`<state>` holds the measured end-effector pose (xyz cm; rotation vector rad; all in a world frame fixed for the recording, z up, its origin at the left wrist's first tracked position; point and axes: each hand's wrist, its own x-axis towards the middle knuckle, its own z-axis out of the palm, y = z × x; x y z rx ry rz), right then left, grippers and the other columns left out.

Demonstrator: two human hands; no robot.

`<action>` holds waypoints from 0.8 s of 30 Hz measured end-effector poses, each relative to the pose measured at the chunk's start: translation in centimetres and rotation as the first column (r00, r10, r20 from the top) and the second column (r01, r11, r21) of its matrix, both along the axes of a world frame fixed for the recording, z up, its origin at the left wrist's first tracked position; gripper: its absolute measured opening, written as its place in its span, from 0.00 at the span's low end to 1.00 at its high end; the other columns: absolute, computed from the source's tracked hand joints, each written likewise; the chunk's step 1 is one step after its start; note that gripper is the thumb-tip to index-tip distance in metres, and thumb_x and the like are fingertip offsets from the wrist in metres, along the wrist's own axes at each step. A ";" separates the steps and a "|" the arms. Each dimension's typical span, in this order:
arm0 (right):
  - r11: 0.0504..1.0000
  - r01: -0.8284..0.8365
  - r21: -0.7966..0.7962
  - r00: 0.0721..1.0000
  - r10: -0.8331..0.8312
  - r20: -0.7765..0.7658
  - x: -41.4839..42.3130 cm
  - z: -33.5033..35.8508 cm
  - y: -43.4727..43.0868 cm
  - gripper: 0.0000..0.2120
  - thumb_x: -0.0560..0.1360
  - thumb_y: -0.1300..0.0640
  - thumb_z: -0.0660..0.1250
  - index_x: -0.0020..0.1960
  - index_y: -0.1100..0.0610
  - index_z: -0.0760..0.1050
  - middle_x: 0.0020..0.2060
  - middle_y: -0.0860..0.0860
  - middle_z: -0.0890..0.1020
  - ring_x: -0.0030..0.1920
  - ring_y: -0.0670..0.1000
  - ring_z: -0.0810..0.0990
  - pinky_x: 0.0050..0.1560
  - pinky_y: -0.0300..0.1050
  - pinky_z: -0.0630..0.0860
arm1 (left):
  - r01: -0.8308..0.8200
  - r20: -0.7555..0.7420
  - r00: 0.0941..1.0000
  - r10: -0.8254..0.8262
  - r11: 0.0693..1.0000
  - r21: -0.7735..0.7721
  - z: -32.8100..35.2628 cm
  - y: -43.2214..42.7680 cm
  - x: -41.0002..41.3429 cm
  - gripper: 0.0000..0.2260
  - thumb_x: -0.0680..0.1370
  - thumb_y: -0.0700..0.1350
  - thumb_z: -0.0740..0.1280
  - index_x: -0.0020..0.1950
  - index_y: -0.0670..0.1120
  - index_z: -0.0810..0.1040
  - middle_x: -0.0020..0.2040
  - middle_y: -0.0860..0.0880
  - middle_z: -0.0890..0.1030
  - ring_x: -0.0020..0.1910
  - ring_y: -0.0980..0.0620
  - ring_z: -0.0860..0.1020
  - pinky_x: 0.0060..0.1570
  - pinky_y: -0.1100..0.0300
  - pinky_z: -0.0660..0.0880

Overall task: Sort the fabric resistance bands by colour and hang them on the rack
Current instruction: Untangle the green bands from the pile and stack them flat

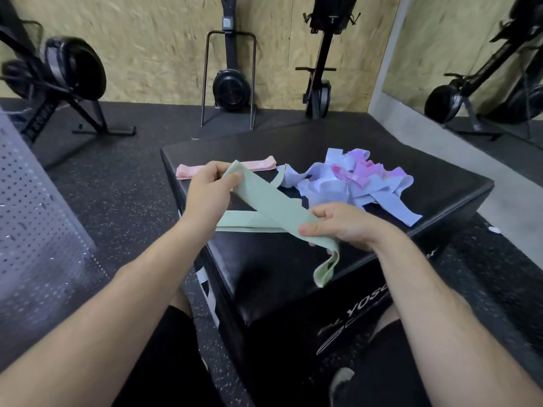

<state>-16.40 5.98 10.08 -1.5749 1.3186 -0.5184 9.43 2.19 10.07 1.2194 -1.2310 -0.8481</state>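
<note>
Black padded box [264, 259] bears pink band [258, 165], green band [244, 223], tangled lilac-pink pile [352, 183].

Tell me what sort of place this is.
Most likely a gym or fitness studio: black flywheel exercise machines stand against the chipboard wall, the floor is speckled black rubber matting, and pastel fabric resistance bands lie heaped on a black padded jump box.

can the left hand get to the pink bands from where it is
Probably yes: the left hand is just in front of the pink bands on the black box, nothing between them, but it grips an end of the green band and would have to let go first.
</note>
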 end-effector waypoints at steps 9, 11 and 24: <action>0.941 0.339 -0.009 0.913 -0.327 0.243 -3.5 -3.3 -2.1 0.15 0.72 0.60 0.78 0.57 0.54 0.82 0.42 0.55 0.84 0.31 0.49 0.75 0.33 0.42 0.73 | -0.151 -0.099 0.982 0.162 0.982 0.110 -5.3 -1.4 2.8 0.04 0.75 0.42 0.72 0.42 0.50 0.82 0.40 0.53 0.83 0.36 0.55 0.77 0.39 0.57 0.72; 0.930 0.368 -0.019 0.902 -0.352 0.250 -3.3 -3.7 -2.8 0.18 0.71 0.61 0.78 0.59 0.54 0.81 0.44 0.54 0.85 0.32 0.47 0.78 0.33 0.41 0.75 | -0.177 -0.110 0.976 0.189 0.978 0.111 -6.0 -1.6 3.0 0.04 0.75 0.42 0.73 0.42 0.51 0.81 0.40 0.52 0.83 0.38 0.53 0.79 0.42 0.55 0.75; 0.847 0.480 -0.229 0.872 -0.430 0.234 -2.3 -4.8 -6.3 0.22 0.71 0.61 0.78 0.62 0.48 0.79 0.55 0.43 0.84 0.52 0.41 0.84 0.43 0.35 0.79 | -0.300 0.018 0.954 0.299 0.951 0.074 -7.6 -4.3 5.4 0.03 0.73 0.46 0.74 0.45 0.51 0.83 0.41 0.54 0.83 0.38 0.56 0.78 0.43 0.55 0.77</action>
